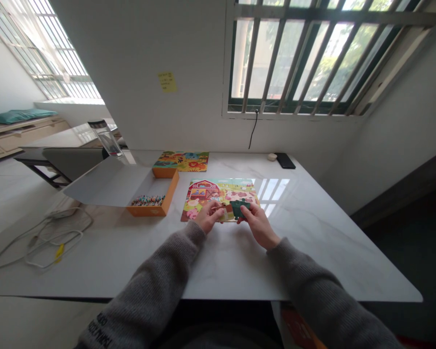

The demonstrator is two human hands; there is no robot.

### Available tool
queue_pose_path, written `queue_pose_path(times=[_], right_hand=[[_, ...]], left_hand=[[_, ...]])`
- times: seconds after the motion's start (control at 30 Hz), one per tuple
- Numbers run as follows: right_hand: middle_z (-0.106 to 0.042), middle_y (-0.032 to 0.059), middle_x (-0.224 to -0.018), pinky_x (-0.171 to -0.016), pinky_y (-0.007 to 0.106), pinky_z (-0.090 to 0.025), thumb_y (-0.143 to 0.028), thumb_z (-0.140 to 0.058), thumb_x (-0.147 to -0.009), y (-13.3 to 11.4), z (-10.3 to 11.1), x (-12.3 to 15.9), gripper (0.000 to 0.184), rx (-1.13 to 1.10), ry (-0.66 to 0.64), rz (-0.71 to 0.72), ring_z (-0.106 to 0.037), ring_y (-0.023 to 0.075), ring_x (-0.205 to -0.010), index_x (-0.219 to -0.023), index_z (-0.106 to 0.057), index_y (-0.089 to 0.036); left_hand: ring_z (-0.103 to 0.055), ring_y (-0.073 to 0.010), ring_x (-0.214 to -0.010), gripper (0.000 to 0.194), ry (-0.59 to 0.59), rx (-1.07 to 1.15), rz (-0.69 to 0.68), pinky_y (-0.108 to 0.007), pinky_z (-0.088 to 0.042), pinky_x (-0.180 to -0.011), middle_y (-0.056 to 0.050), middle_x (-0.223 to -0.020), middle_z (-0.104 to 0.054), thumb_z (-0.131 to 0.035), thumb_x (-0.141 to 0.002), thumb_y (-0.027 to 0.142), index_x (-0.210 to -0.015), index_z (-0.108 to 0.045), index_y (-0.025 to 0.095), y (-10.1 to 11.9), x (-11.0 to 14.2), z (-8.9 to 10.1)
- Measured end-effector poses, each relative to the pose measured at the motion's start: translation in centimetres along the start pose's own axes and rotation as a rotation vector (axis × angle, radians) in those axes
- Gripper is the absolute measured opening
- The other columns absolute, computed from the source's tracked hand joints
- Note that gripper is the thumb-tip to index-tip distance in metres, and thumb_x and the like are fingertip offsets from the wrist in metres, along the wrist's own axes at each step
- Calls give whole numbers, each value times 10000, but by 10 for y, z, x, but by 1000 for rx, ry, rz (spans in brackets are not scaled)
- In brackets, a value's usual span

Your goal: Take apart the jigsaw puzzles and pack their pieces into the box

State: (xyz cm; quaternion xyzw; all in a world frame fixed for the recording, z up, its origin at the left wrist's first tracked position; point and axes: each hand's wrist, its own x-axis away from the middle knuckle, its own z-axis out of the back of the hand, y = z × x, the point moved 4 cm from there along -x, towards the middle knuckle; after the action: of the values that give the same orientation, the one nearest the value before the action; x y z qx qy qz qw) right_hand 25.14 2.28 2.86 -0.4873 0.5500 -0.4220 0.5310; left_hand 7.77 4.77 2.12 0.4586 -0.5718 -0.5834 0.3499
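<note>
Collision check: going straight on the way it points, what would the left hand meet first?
Probably the dark green piece in the right hand; depth is hard to judge here.

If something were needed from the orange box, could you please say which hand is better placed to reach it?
Probably the left hand: it is nearer the orange box than the right hand, though both appear occupied with puzzle pieces.

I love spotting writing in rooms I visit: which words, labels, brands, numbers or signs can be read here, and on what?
Nothing can be read for certain.
Yellow note on the wall: lines of writing, too small and blurred.
Left sleeve: dark lettering, too blurred to quote.
Farm picture board and dark green piece in the right hand: no lettering I can make out.
</note>
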Motion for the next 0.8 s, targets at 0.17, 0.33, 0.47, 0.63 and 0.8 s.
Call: queue_pose_path(times=[0.17,0.33,0.47,0.63,0.8], right_hand=[[-634,60,-934,-809,384,-551,-298,-604,-923,-22,3,11,108,401,86,482,-625,204,-885,-952,-668,-216],[-606,90,-1134,-927,411,-534,-140,-536,-943,-30,-7,22,294,600,-102,719,-606,217,-1081,-1160,-675,-284],[-537,98,-1305,-961,417,-535,-112,-488,-954,-25,-9,20,372,590,-217,687,-567,224,-1197,-1206,-672,-315],[-558,95,-1298,-987,435,-511,-93,-394,-963,-25,-7,16,450,627,-231,640,-552,221,-1208,-1260,-649,-314],[-623,85,-1029,-858,402,-527,-215,-538,-919,-24,-5,13,255,662,-160,529,-605,215,-938,-1132,-676,-239]], left_hand=[[-577,-158,-384,320,-109,63,224,-254,-453,-418,-13,-579,-659,-575,-830,467,-854,-392,206,-11,0,-2],[-611,-199,-407,362,-287,310,304,-291,-477,-404,-81,-616,-691,-484,-877,527,-901,-464,167,-11,2,-11],[-647,-208,-488,439,-263,420,296,-294,-501,-395,-69,-657,-677,-517,-869,581,-911,-518,144,-13,-1,-7],[-645,-169,-493,473,-176,276,180,-259,-514,-395,-8,-676,-657,-727,-776,533,-950,-484,167,-14,-3,-2],[-639,-148,-480,557,-175,180,150,-279,-544,-451,1,-699,-664,-716,-747,618,-959,-455,173,-15,-3,-2]])
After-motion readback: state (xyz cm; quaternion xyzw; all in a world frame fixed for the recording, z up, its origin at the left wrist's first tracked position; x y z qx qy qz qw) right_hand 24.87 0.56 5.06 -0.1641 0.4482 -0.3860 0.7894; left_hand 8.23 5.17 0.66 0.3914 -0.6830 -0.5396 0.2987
